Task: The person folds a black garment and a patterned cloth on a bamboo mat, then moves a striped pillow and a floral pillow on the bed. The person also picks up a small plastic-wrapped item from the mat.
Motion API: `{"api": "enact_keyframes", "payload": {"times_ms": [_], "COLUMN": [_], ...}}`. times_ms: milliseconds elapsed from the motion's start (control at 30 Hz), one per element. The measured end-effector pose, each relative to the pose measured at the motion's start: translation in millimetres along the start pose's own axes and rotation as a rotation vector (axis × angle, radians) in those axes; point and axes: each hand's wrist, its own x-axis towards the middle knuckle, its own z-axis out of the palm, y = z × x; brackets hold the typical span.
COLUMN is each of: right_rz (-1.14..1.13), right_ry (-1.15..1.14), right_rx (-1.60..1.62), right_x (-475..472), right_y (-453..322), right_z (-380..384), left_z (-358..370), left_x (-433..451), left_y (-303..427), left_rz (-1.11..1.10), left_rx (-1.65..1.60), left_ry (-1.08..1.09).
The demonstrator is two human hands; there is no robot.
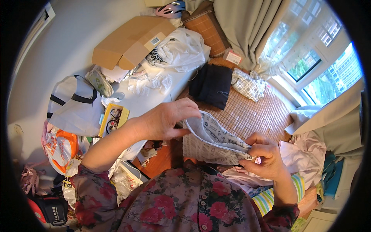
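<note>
Before my chest I hold a light grey patterned fabric pouch (208, 145) by its two upper corners, its mouth parted so that the inside shows. My left hand (171, 117) pinches the left end of the rim between thumb and fingers. At the right end, my right hand (262, 155) grips the other corner, thumb below and fingers above. Beyond the pouch, a folded black garment (211, 85) lies on a woven bamboo mat (252, 113), beside a bundled white-and-grey patterned cloth (248, 84).
A white table (132, 108) at the left bears a cardboard box (130, 40), a white plastic bag (182, 49), crumpled tissue and a yellow box (114, 119) of small items. A grey bag (76, 107) with black handles stands beside it. Pink cloth (304, 158) lies at the right, near the curtained window.
</note>
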Motion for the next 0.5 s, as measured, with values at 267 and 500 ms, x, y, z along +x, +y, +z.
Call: {"api": "enact_keyframes", "payload": {"times_ms": [267,500], "right_rz": [0.011,0.013], "right_ry": [-0.010,-0.048], "right_rx": [-0.001,-0.029], "right_x": [-1,1], "right_y": [0,-6], "right_z": [3,2], "left_z": [17,58], "left_x": [9,15], "left_y": [28,23], "left_rz": [0.171,0.222], "left_rx": [0.098,-0.004], "left_ry": [-0.011,-0.043]}}
